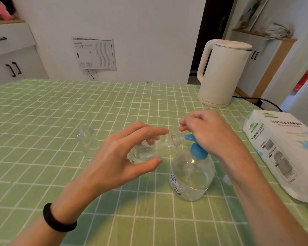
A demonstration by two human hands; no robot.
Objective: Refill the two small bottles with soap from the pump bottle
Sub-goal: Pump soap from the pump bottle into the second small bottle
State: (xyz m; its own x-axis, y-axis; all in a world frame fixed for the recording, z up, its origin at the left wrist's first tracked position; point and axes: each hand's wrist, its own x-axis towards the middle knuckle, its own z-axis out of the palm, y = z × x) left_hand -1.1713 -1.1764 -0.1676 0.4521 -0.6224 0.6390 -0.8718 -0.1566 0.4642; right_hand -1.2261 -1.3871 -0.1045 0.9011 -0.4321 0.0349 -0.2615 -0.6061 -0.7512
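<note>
My left hand (pixel 132 153) holds a small clear bottle (pixel 164 148) tilted on its side, its open threaded neck pointing right at the blue nozzle. The clear pump bottle (pixel 192 176) with a blue pump head (pixel 196 150) stands on the table, about a third full of clear soap. My right hand (pixel 208 132) rests on top of the pump head, fingers curled over it. A second small clear bottle (pixel 88 141) stands upright to the left, apart from both hands.
A green checked tablecloth (pixel 60 112) covers the table. A white electric kettle (pixel 222 73) stands at the back right with its black cord trailing right. A pack of tissue paper (pixel 284 148) lies at the right edge. White cabinets stand behind.
</note>
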